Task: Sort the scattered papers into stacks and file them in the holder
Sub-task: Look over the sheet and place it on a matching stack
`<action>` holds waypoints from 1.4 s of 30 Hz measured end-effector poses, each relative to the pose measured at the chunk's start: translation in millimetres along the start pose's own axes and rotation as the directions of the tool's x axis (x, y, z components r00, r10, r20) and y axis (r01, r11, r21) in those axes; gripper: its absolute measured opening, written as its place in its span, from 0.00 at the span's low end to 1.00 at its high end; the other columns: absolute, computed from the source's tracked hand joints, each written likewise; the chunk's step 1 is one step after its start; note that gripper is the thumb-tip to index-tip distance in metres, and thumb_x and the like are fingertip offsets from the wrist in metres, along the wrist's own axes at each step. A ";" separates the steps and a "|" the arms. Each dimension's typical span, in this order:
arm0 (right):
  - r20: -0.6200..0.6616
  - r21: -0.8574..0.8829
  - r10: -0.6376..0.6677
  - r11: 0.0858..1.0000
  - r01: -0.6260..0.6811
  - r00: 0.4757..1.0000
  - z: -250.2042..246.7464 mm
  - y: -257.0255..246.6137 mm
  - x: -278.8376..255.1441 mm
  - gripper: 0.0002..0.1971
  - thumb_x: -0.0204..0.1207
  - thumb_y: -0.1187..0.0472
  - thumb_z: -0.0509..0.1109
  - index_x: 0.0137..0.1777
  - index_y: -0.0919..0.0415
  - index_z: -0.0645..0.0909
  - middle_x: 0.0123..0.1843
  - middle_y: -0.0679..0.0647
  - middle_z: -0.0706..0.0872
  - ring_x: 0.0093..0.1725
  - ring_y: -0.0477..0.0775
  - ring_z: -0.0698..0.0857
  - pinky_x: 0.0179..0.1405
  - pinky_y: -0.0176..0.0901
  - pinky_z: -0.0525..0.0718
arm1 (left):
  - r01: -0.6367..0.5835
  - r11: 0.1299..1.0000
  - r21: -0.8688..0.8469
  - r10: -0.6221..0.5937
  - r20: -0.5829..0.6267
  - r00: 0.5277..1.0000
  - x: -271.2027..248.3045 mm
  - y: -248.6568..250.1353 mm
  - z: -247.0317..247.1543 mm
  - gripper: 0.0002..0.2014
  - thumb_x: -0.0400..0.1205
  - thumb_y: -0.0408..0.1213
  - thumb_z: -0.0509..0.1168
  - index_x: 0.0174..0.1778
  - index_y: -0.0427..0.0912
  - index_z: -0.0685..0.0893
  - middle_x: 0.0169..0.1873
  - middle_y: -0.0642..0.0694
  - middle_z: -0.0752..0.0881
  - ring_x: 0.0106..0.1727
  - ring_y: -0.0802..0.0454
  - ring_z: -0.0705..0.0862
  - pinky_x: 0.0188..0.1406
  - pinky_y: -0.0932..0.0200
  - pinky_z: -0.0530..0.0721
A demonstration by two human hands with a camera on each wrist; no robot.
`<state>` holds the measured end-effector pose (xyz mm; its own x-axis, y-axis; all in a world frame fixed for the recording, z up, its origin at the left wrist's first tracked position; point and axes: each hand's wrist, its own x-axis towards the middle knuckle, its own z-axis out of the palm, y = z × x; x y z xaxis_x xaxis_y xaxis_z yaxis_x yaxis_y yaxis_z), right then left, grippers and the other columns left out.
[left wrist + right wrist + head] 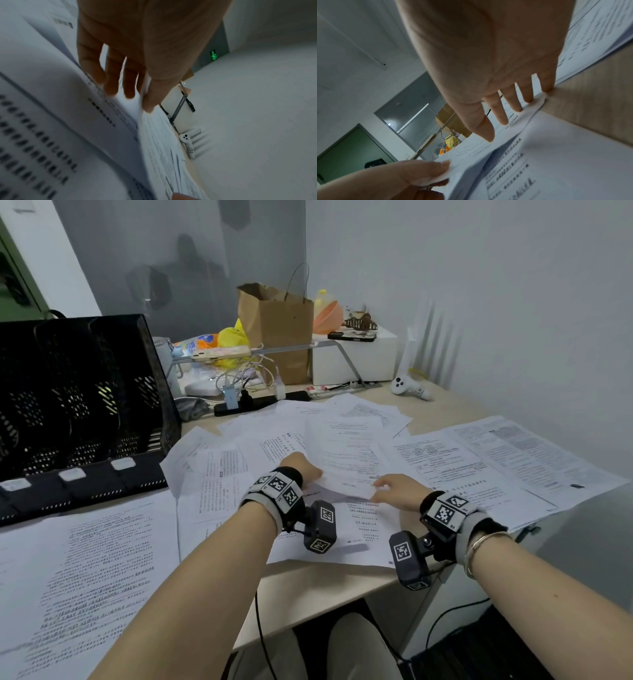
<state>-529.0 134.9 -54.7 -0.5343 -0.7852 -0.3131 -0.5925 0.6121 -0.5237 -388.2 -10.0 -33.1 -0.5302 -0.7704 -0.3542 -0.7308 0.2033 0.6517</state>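
Step in hand: gathering one sheet out of the loose spread, as a start on a stack; this is my reading of the pose.
Left hand (301, 470): thumb above and fingers (111, 83) below the near left edge of the top sheet (342, 460), pinching it with its edge lifted.
Right hand (394, 491): fingers (510, 102) straight and spread, tips pressing on the same sheet's near right corner; thumb extended, nothing clasped.
Scattered papers (496, 460): fanned across the tabletop (325, 583) from about 9 o'clock round to 3 o'clock of the hands, overlapping at many angles; the held sheet lies at the centre, just at 12 o'clock of both wrists.
Holder (78, 402): black perforated file rack at 10 o'clock, well apart from the hands, its slots apparently without papers, though the mesh is dark.
Clutter: paper bag (284, 326) and white controller (407, 386) at 12 to 1 o'clock, beyond the papers.
Doing it well: lift with the pinching hand while the flat hand steadies the corner, so only one sheet comes away and those beneath stay put; peel slowly, since thin sheets cling and drag neighbours.
Squaring: tap edges level on bare tabletop before adding more.
Risk: sheets at 3 o'clock overhang the tabletop edge and could slide off if nudged.
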 end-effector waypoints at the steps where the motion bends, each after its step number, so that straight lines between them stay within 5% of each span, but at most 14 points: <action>1: -0.023 0.043 0.005 0.999 -0.004 1.000 -2.1 -0.7 -0.4 0.25 0.78 0.55 0.68 0.73 0.60 0.72 0.76 0.57 0.71 0.74 0.56 0.71 0.63 0.40 0.68 | 0.021 0.997 -0.073 -0.021 0.002 1.000 -1.8 1.2 -5.2 0.08 0.82 0.33 0.62 0.54 0.33 0.77 0.56 0.35 0.85 0.44 0.40 0.87 0.43 0.52 0.88; 4: -0.104 0.165 0.008 0.986 0.009 0.995 -8.9 -4.9 -3.9 0.24 0.77 0.57 0.69 0.72 0.60 0.73 0.75 0.58 0.72 0.73 0.56 0.72 0.60 0.40 0.68 | 0.036 0.996 -0.084 -0.040 -0.048 0.998 -8.1 -3.2 -28.1 0.04 0.83 0.26 0.58 0.52 0.31 0.76 0.47 0.36 0.83 0.28 0.47 0.83 0.16 0.62 0.81; 8: -0.138 0.205 -0.025 0.977 0.053 0.990 -10.7 -14.3 -9.5 0.23 0.78 0.59 0.68 0.72 0.62 0.72 0.75 0.59 0.71 0.73 0.56 0.72 0.58 0.38 0.67 | 0.073 0.967 0.244 -0.084 0.034 0.996 -23.0 -21.6 -54.6 0.06 0.82 0.30 0.62 0.52 0.33 0.81 0.42 0.42 0.81 0.38 0.48 0.78 0.26 0.65 0.76; 10: -0.138 0.216 -0.042 0.974 0.071 0.990 -8.8 -21.0 -11.7 0.22 0.78 0.59 0.68 0.71 0.62 0.73 0.74 0.59 0.72 0.73 0.56 0.72 0.58 0.39 0.68 | 0.151 0.923 0.353 -0.179 0.049 0.983 -30.3 -32.6 -60.4 0.15 0.84 0.36 0.61 0.62 0.30 0.82 0.52 0.43 0.84 0.47 0.46 0.79 0.39 0.62 0.78; 14: -0.174 0.257 -0.079 0.958 0.123 0.982 -6.7 -38.1 -18.0 0.21 0.76 0.62 0.69 0.69 0.62 0.75 0.73 0.58 0.73 0.67 0.57 0.78 0.57 0.46 0.76 | 0.151 0.884 0.442 -0.135 -0.068 0.988 -40.7 -48.2 -66.7 0.19 0.85 0.35 0.57 0.69 0.29 0.76 0.68 0.35 0.78 0.69 0.40 0.78 0.63 0.55 0.75; 19: -0.221 0.321 -0.181 0.914 0.247 0.958 -11.0 -60.3 -28.2 0.22 0.75 0.66 0.67 0.70 0.60 0.73 0.73 0.56 0.73 0.49 0.56 0.86 0.42 0.46 0.83 | 0.068 0.914 0.401 0.057 -0.292 0.955 -52.0 -37.4 -87.3 0.07 0.83 0.28 0.55 0.45 0.33 0.77 0.46 0.34 0.82 0.46 0.37 0.83 0.43 0.53 0.81; 21: -0.286 0.269 -0.247 0.907 0.325 0.926 -16.3 -70.2 -31.1 0.25 0.74 0.67 0.68 0.72 0.58 0.72 0.74 0.55 0.71 0.53 0.56 0.85 0.48 0.50 0.86 | 0.024 0.921 0.389 0.134 -0.373 0.918 -56.3 -31.6 -93.9 0.10 0.82 0.28 0.54 0.52 0.31 0.79 0.53 0.34 0.83 0.52 0.36 0.83 0.47 0.51 0.80; 24: -0.374 0.137 -0.373 0.883 0.448 0.849 -24.4 -85.5 -34.6 0.32 0.71 0.69 0.69 0.76 0.53 0.67 0.81 0.52 0.59 0.73 0.56 0.72 0.63 0.57 0.82 | -0.043 0.924 0.381 0.229 -0.457 0.859 -67.6 -21.1 -99.9 0.12 0.81 0.28 0.54 0.55 0.31 0.80 0.54 0.34 0.83 0.56 0.36 0.82 0.46 0.52 0.78; 26: -0.395 0.097 -0.417 0.867 0.488 0.819 -28.2 -96.5 -40.4 0.36 0.72 0.70 0.68 0.79 0.50 0.63 0.84 0.49 0.52 0.77 0.53 0.67 0.52 0.52 0.87 | -0.104 0.917 0.385 0.297 -0.485 0.823 -72.7 -15.1 -103.3 0.12 0.80 0.27 0.54 0.51 0.31 0.82 0.50 0.33 0.84 0.53 0.36 0.83 0.46 0.52 0.78; 28: -0.359 0.069 -0.399 0.890 0.450 0.844 -30.7 -103.3 -45.7 0.35 0.73 0.68 0.69 0.79 0.51 0.63 0.82 0.52 0.58 0.70 0.55 0.75 0.39 0.46 0.88 | -0.184 0.906 0.383 0.375 -0.521 0.767 -77.0 -11.4 -104.7 0.12 0.78 0.28 0.54 0.45 0.31 0.83 0.45 0.33 0.85 0.50 0.36 0.83 0.44 0.53 0.78; 31: -0.244 0.097 -0.295 0.940 0.326 0.924 -29.5 -100.8 -45.8 0.15 0.76 0.63 0.69 0.63 0.60 0.77 0.57 0.59 0.84 0.42 0.54 0.88 0.31 0.45 0.86 | -0.304 0.884 0.355 0.464 -0.583 0.667 -81.7 -7.3 -103.1 0.12 0.79 0.30 0.55 0.45 0.33 0.85 0.45 0.36 0.86 0.50 0.37 0.82 0.45 0.52 0.78; 34: -0.294 0.184 -0.214 0.944 0.275 0.932 -27.7 -89.1 -42.1 0.06 0.80 0.59 0.65 0.49 0.62 0.80 0.46 0.56 0.87 0.28 0.48 0.87 0.26 0.41 0.81 | -0.415 0.851 0.322 0.516 -0.658 0.548 -82.1 -5.5 -103.0 0.16 0.78 0.30 0.59 0.61 0.34 0.79 0.57 0.36 0.81 0.60 0.38 0.76 0.56 0.51 0.73; 37: -0.451 0.353 -0.157 0.873 0.337 0.879 -33.1 -77.8 -37.6 0.09 0.81 0.59 0.64 0.49 0.64 0.81 0.45 0.59 0.87 0.20 0.45 0.86 0.19 0.37 0.79 | -0.450 0.845 0.289 0.491 -0.752 0.440 -80.0 -7.1 -103.0 0.35 0.75 0.32 0.64 0.78 0.34 0.60 0.72 0.35 0.68 0.72 0.38 0.67 0.71 0.50 0.64; 42: -0.525 0.629 -0.167 0.584 0.513 0.834 -46.4 -77.9 -47.8 0.10 0.84 0.61 0.61 0.42 0.60 0.78 0.35 0.56 0.84 0.19 0.47 0.85 0.12 0.33 0.75 | -0.332 0.929 0.164 0.336 -0.752 0.568 -78.9 -9.6 -87.9 0.42 0.80 0.42 0.63 0.82 0.34 0.45 0.81 0.36 0.53 0.81 0.40 0.54 0.80 0.46 0.55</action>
<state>-485.3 129.1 37.9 -0.6636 -0.7077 0.2425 -0.2406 -0.1050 -0.9649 -301.5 -4.3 47.6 -0.2229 -0.8234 0.5218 -0.5736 0.5436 0.6127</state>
